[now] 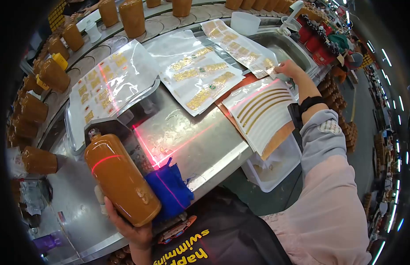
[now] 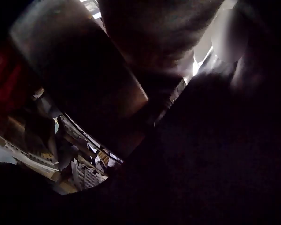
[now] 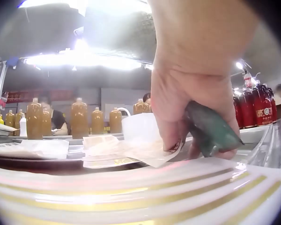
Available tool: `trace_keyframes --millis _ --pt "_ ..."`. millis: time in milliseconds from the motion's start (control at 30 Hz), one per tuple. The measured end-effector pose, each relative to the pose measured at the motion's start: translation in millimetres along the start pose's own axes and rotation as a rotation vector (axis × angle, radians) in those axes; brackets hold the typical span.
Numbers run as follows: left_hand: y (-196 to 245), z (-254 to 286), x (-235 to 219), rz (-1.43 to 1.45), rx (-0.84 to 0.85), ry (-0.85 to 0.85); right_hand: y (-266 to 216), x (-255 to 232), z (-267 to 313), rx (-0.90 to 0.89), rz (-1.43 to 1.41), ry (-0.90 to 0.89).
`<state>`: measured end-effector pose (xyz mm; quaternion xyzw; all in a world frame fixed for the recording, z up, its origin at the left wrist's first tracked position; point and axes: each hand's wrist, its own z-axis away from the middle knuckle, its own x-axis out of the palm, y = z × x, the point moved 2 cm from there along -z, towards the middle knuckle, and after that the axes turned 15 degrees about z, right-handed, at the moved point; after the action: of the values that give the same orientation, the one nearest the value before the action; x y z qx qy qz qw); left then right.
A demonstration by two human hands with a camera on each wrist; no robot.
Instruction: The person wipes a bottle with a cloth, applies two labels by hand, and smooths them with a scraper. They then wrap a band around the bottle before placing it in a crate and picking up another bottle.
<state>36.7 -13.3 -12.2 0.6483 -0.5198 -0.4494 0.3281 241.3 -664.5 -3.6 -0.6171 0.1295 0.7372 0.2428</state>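
An amber-brown bottle (image 1: 122, 179) lies tilted across the metal stand at the lower left, its neck up and left. My left hand (image 1: 130, 223) holds it from below near its base. At the right, my right hand (image 1: 291, 70) pinches the corner of a sheet with gold decals (image 1: 242, 48); in the right wrist view the hand (image 3: 196, 98) also has a dark green piece (image 3: 213, 129) at its palm. Below it lies a stack of sheets with gold stripes (image 1: 262, 110). The left wrist view is mostly dark, and the left fingers cannot be made out there.
More decal sheets (image 1: 114, 79) lean at the left, others (image 1: 194, 73) lie mid-table. A blue cloth (image 1: 170, 190) is beside the bottle. A white tub (image 1: 245, 23) stands near the sink (image 1: 280, 44); bottles (image 1: 132, 17) line the conveyor behind. A white bin (image 1: 275, 170) is below the table edge.
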Motion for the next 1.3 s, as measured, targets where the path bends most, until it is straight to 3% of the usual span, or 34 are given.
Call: trace_keyframes --millis 67,167,267,367,467,567,667,700,800,867,1000,1033,1133,1300 --pt "-1 1 -2 -0.034 0.013 -0.005 -11 -5 18 0.113 0.042 0.06" --pt "-1 1 -3 -0.075 0.037 -0.01 -19 -4 22 -0.085 0.466 0.311" --pt "-2 -1 -4 -0.084 0.056 -0.013 -38 -5 63 -0.21 0.672 0.639" --pt "-2 -2 -2 -0.057 0.092 0.01 -37 -4 69 -0.367 0.681 0.77" --pt "-3 -1 -3 -0.058 0.076 -0.001 -35 -14 72 -0.595 0.403 0.829" --pt "-3 0 -5 -0.083 0.047 -0.016 -38 -29 69 -0.494 0.151 0.603" --pt "-3 0 -5 -0.063 0.05 -0.02 -69 -50 75 -0.593 -0.054 0.529" --pt "-4 0 -5 -0.051 0.055 -0.02 -86 -59 76 -0.511 -0.186 0.29" --pt "-4 -1 -3 -0.037 0.063 -0.016 -153 -69 58 -0.488 -0.149 -0.025" --pt "0 -1 -4 -0.093 0.056 -0.03 -197 -56 35 -0.514 -0.043 -0.048" --pt "-1 -2 -5 -0.147 0.1 -0.054 -234 26 -80 -0.6 0.778 0.198" --pt "-2 -2 -7 -0.229 0.131 -0.071 -240 29 -68 -0.506 0.81 0.076" --pt "-3 -3 -9 -0.243 0.138 -0.094 -222 51 -109 -0.434 0.717 0.369" --pt "9 -19 -2 -0.117 0.135 -0.043 -244 -3 -57 -0.814 0.605 0.562"
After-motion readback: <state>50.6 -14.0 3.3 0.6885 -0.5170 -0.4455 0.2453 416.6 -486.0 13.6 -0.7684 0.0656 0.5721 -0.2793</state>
